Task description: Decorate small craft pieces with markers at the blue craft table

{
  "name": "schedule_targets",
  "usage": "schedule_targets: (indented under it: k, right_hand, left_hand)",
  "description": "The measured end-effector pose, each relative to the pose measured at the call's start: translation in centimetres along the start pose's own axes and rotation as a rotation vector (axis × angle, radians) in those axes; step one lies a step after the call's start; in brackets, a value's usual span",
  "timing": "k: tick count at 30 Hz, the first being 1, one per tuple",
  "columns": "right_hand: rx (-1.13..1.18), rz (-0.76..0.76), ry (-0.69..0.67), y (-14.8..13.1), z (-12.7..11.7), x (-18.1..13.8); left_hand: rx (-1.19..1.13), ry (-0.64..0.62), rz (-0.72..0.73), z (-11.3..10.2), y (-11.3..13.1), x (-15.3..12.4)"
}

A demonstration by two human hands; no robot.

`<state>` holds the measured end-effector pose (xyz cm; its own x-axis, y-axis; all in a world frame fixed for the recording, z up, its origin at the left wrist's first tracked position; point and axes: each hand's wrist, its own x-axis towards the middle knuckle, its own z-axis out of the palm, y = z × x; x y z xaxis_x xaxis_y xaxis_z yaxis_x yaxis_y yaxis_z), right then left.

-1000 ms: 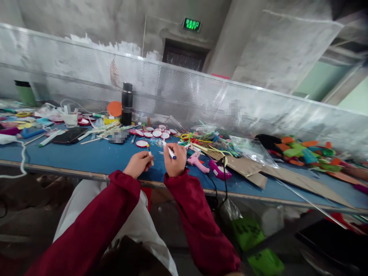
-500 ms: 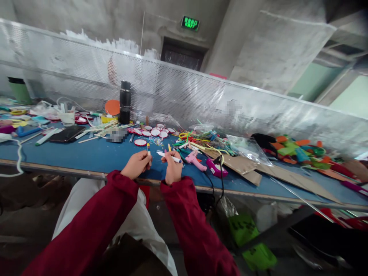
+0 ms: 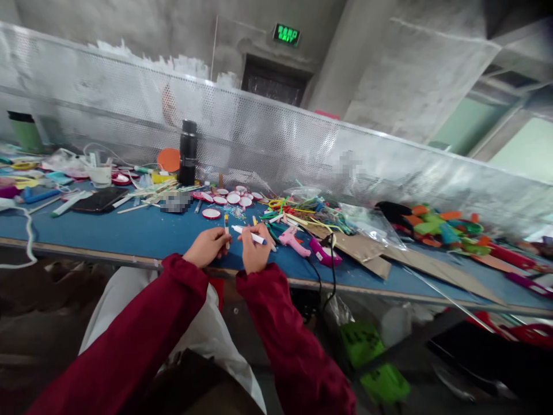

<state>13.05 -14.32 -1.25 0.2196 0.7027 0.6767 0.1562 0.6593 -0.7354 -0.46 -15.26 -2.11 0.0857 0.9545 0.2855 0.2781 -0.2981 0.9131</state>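
My left hand (image 3: 206,246) is closed around a small upright stick (image 3: 226,221) with a coloured tip, held just over the near edge of the blue table (image 3: 129,236). My right hand (image 3: 254,253) is closed on a white marker pen (image 3: 248,234) that lies nearly level, its tip pointing left toward the stick. Both arms wear dark red sleeves. A round red-rimmed white disc (image 3: 211,214) lies on the table just beyond my left hand.
Pink glue guns (image 3: 295,240) with black cords lie right of my hands beside cardboard sheets (image 3: 371,253). Further back are several red-rimmed discs, a black bottle (image 3: 188,153), coloured sticks, a phone (image 3: 98,200) and plastic bags. A perforated metal screen closes the table's far side.
My right hand has turned the pen from upright to nearly level, tip pointing left toward the stick. My left hand has kept its hold on the stick.
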Motion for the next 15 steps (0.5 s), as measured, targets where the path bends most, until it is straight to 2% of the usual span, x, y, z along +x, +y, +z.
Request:
schedule_targets:
  k: [7,12,15]
  right_hand:
    - [0.163,0.154,-0.058,1.3,0.3,0.2]
    - [0.092,0.121,0.009,1.4,0.2,0.1]
    - [0.064,0.091,-0.013,1.0,0.0,0.0]
  left_hand:
    - [0.069,-0.012,0.017,0.2,0.1,-0.2]
    - [0.096,-0.026,0.026,0.2,0.3,-0.3]
    - [0.112,-0.022,0.022,0.2,0.3,-0.3]
